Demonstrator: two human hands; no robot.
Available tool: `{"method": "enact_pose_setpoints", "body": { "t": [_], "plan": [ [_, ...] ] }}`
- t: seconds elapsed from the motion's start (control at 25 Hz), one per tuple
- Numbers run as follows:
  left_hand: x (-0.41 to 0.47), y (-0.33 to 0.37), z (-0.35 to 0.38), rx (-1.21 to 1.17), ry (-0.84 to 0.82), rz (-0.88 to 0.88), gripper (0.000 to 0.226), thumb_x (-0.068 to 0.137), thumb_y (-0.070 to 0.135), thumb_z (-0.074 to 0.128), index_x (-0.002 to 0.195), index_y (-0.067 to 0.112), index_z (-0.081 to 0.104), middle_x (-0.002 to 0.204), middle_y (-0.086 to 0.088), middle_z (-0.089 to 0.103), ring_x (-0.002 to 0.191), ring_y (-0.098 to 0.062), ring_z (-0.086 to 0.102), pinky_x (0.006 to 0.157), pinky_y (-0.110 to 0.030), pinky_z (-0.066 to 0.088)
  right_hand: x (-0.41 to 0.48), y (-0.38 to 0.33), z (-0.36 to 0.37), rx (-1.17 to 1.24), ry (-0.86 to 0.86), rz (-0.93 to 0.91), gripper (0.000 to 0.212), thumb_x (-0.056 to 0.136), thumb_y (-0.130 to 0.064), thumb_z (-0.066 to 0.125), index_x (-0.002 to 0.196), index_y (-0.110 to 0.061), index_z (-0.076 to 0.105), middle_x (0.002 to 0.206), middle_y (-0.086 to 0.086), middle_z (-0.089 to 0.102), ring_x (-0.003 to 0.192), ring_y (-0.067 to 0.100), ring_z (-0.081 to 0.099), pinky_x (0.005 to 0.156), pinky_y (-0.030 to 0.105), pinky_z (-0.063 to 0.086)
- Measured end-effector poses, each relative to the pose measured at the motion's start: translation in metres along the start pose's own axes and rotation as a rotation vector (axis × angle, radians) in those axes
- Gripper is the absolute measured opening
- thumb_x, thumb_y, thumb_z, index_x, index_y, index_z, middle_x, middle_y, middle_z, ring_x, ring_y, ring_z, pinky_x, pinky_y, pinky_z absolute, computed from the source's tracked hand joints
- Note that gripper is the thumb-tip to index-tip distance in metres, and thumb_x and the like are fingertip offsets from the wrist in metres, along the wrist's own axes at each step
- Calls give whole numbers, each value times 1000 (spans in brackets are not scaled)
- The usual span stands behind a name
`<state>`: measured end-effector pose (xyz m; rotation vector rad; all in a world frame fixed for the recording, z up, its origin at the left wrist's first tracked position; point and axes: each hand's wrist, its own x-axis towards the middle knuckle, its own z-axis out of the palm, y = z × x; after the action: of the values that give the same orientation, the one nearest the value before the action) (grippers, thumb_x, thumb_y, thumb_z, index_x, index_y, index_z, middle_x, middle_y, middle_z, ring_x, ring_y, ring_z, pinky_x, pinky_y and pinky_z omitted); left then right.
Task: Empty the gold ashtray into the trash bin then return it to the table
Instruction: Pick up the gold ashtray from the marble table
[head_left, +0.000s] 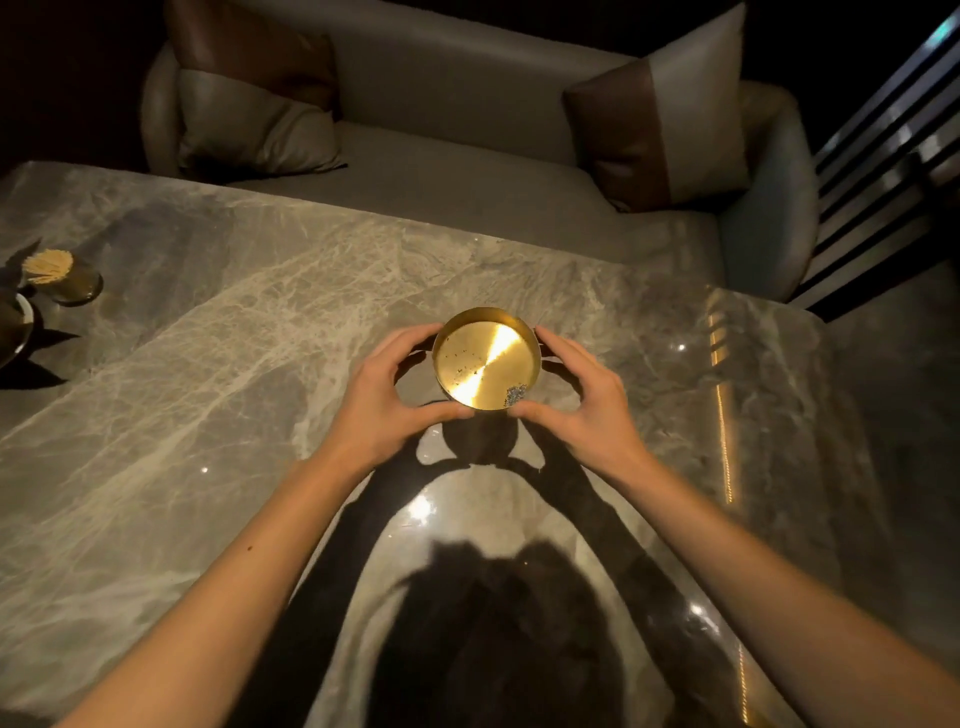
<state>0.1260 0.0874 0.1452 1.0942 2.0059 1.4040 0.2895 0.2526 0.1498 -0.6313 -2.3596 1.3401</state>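
Note:
A round gold ashtray (485, 358) is held over the middle of the grey marble table (208, 332). It holds a small heap of grey ash near its front right rim and a few specks. My left hand (387, 395) grips its left side, thumb under the front rim. My right hand (582, 397) grips its right side in the same way. The ashtray's shadow falls on the marble just below it, so it seems lifted a little. No trash bin is in view.
A jar of toothpicks (60, 275) and a dark dish (13, 327) stand at the table's far left edge. A grey sofa (467, 119) with two cushions lies beyond the table. Dark slats (883, 171) run at the right.

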Motion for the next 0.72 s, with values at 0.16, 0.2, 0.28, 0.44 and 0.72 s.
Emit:
{"method": "enact_pose_setpoints", "body": {
  "t": [0.16, 0.2, 0.28, 0.44, 0.72],
  "plan": [
    [0, 37, 57, -9, 8, 16, 84, 59, 32, 90, 133, 23, 53, 130, 7, 57, 121, -6, 55, 106, -24, 44, -28, 16, -60, 53, 28, 6, 81, 70, -25, 83, 139, -24, 42, 138, -4, 51, 128, 9, 49, 107, 34, 44],
    [0, 46, 71, -11, 8, 17, 83, 59, 32, 89, 133, 25, 52, 130, 9, 56, 121, -5, 54, 105, -23, 44, -34, 22, -74, 54, 28, 7, 82, 70, -23, 83, 140, -23, 41, 139, -3, 51, 129, 10, 48, 107, 36, 44],
    [0, 66, 105, -10, 12, 16, 82, 59, 31, 89, 132, 26, 52, 129, 10, 56, 121, -4, 54, 105, -22, 43, -46, 36, -108, 59, 22, 8, 84, 70, -21, 83, 141, -24, 39, 140, -5, 49, 130, 10, 48, 108, 38, 44],
    [-3, 107, 187, -18, 12, 12, 81, 60, 32, 89, 132, 26, 52, 130, 9, 57, 122, -7, 55, 105, -23, 43, -82, 72, -182, 114, 5, 40, 84, 68, -26, 81, 138, -33, 36, 139, -13, 45, 130, 9, 46, 107, 26, 42],
    [4, 160, 324, -93, -52, -26, 78, 59, 32, 88, 129, 30, 53, 126, 20, 58, 120, -1, 56, 105, -22, 44, -139, 132, -303, 203, 11, 129, 88, 63, -41, 79, 139, -33, 36, 142, -12, 44, 131, 2, 45, 109, 25, 39]
  ]
}}
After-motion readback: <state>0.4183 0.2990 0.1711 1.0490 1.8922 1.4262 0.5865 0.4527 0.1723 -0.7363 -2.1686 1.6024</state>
